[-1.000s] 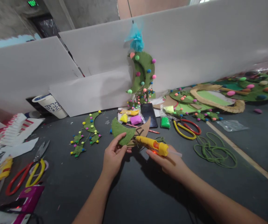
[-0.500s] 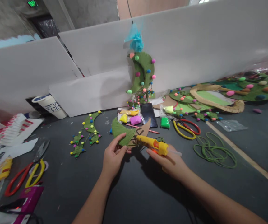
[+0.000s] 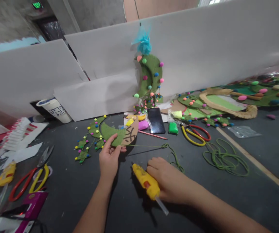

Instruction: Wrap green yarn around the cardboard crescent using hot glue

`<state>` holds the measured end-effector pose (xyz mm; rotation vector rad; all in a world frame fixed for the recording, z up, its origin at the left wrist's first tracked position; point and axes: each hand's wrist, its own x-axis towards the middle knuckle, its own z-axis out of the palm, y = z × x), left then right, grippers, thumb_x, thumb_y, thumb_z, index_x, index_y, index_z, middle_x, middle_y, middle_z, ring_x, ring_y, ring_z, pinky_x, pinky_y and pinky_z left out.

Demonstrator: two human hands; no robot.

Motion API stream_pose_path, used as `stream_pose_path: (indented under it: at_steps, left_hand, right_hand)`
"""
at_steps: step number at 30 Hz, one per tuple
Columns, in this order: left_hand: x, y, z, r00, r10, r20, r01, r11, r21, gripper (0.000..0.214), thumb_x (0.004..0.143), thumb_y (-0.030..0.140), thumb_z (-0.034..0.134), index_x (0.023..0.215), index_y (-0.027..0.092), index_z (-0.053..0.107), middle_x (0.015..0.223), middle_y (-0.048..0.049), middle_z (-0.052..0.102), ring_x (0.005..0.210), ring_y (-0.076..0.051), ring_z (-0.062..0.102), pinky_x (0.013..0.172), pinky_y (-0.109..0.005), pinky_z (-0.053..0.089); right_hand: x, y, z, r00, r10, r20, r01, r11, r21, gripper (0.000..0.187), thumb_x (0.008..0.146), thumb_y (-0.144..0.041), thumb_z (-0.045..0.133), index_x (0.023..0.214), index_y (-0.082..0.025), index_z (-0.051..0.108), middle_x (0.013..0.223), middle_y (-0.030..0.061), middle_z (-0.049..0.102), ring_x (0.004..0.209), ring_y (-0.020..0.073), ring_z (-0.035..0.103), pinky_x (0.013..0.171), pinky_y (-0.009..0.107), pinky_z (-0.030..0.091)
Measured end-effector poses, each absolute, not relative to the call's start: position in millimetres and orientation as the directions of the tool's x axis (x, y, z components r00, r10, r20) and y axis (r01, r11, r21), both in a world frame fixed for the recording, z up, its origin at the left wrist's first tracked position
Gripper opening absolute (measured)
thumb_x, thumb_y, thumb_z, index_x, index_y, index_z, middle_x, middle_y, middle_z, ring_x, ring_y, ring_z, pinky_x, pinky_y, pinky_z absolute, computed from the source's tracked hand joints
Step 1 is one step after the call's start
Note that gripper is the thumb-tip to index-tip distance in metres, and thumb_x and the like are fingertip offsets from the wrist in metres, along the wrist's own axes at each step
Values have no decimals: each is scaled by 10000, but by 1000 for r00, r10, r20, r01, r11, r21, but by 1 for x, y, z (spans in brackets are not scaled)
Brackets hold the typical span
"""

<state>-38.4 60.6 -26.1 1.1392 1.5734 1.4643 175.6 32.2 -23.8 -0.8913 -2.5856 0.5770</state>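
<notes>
My left hand (image 3: 109,158) pinches the lower edge of a crescent-shaped cardboard piece (image 3: 130,133) with dark marker strokes. Green felt (image 3: 112,133) covers its left part, and the right tip is bare. A thin green cord (image 3: 144,145) runs right from the crescent to a small tangle. My right hand (image 3: 166,178) is closed around a yellow hot glue gun (image 3: 145,181), low over the dark table, its nozzle pointing up and left and a clear glue stick out of its back. The handle is hidden by my fingers.
A decorated crescent with stars (image 3: 95,129) lies behind my left hand. Ahead are a phone (image 3: 156,120), a green clay packet (image 3: 172,128) and scissors (image 3: 195,134). A coil of green cord (image 3: 227,160) lies right. Left are more scissors (image 3: 32,174) and another glue gun (image 3: 5,176).
My right hand has brought the glue gun away from the crescent, down and to the left, turning it. My left hand has shifted the crescent left. The cord now shows stretched from it.
</notes>
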Motion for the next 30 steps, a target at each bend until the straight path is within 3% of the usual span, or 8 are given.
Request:
stream_pose_path:
  at_steps: [3, 6, 10, 13, 15, 20, 30]
  left_hand:
    - [-36, 57, -24, -326, 942, 84, 141, -40, 989, 522, 755, 253, 653, 1253, 132, 555, 774, -38, 730, 652, -170, 702, 706, -288, 564]
    - [-29, 51, -21, -260, 962, 85, 169, -41, 985, 483, 765, 258, 645, 1231, 152, 579, 763, -35, 735, 662, -179, 705, 707, -297, 569]
    - [-22, 43, -16, -196, 979, 63, 183, -27, 983, 446, 759, 256, 649, 1192, 159, 605, 739, -28, 732, 652, -181, 707, 677, -288, 576]
    - [-17, 40, -14, -119, 993, 29, 155, -10, 988, 448, 757, 246, 649, 1195, 165, 605, 721, -23, 725, 644, -179, 706, 655, -280, 580]
    - [-14, 38, -13, -65, 998, 3, 140, 6, 990, 445, 762, 237, 639, 1200, 169, 605, 706, -22, 725, 634, -176, 704, 652, -278, 581]
    - [-8, 35, -11, -19, 999, -39, 122, 41, 992, 443, 747, 213, 633, 1186, 151, 621, 663, -28, 723, 593, -173, 694, 625, -276, 585]
    - [-11, 36, -12, 1, 998, -60, 52, 60, 997, 454, 744, 201, 645, 1195, 156, 607, 682, -19, 730, 593, -155, 694, 636, -255, 584]
  right_hand:
    - [174, 29, -23, -781, 610, 131, 500, 738, -453, 202, 799, -375, 580, 802, -174, 564, 845, 63, 587, 793, 209, 491, 723, 346, 396]
    - [179, 30, -14, -825, 553, 115, 421, 738, -527, 297, 734, -390, 647, 934, -175, 601, 909, 60, 601, 842, 218, 508, 782, 365, 408]
    - [190, 37, -4, -764, 592, 255, 342, 708, -618, 295, 793, -184, 556, 1085, -177, 598, 986, 59, 606, 899, 199, 516, 819, 337, 415]
    - [196, 44, -7, -571, 690, 445, 429, 713, -555, 395, 842, -68, 415, 1195, -154, 569, 1018, 95, 583, 908, 208, 490, 799, 350, 413]
    - [199, 48, -12, -511, 700, 499, 516, 714, -473, 429, 850, -59, 403, 1237, -158, 561, 989, 103, 570, 873, 220, 470, 770, 364, 409]
    - [199, 54, -18, -506, 709, 492, 624, 694, -359, 447, 860, -58, 390, 1254, -172, 567, 899, 98, 553, 804, 219, 455, 701, 346, 398]
    - [197, 57, -22, -478, 728, 492, 657, 668, -349, 410, 902, -92, 377, 1231, -200, 597, 854, 84, 552, 771, 206, 448, 676, 327, 368]
